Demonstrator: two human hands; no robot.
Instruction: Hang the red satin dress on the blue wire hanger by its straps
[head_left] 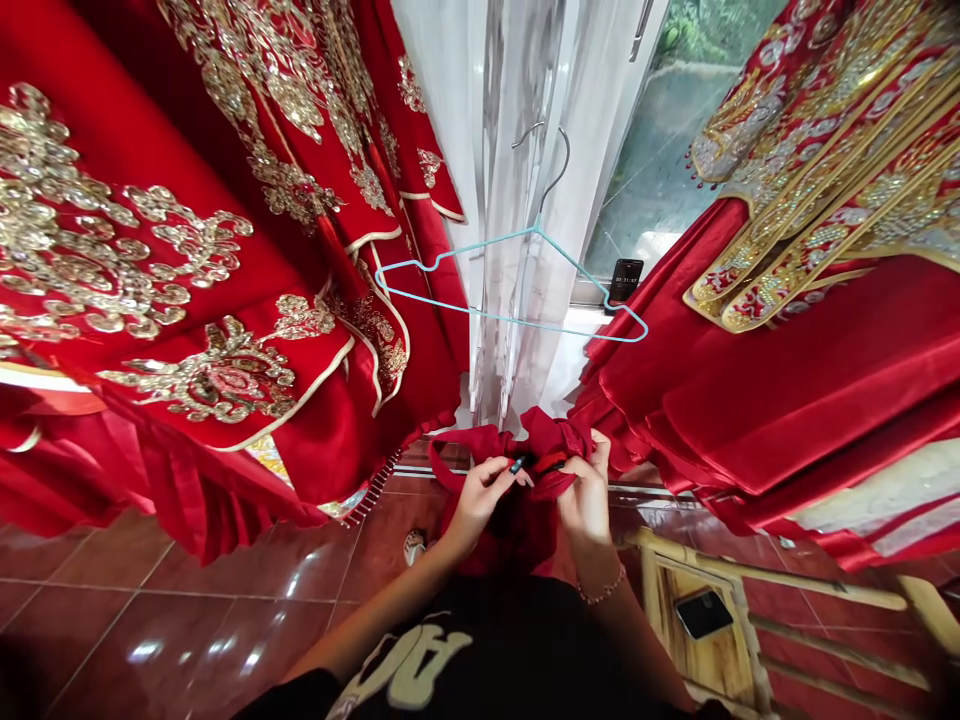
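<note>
From the head camera, the left hand and the right hand are both raised in front of the person's chest, close together and gripping a bunched red cloth. Its loose loops stick out on both sides, and its lower part hangs down between the forearms. The fingers of the left hand pinch the cloth right beside a small black piece, which sits in the folds between the hands. What that piece is cannot be told at this size. The right hand's fingers curl over the top of the cloth. A beaded bracelet circles the right wrist, and a black shirt with pale lettering shows below.

A pale blue wire hanger hangs empty in front of a white curtain, above the hands. Long red robes with gold embroidery hang on either side: one on the left, one on the right. A phone stands by the window. Another phone lies on a wooden frame at lower right, above the shiny brown floor tiles.
</note>
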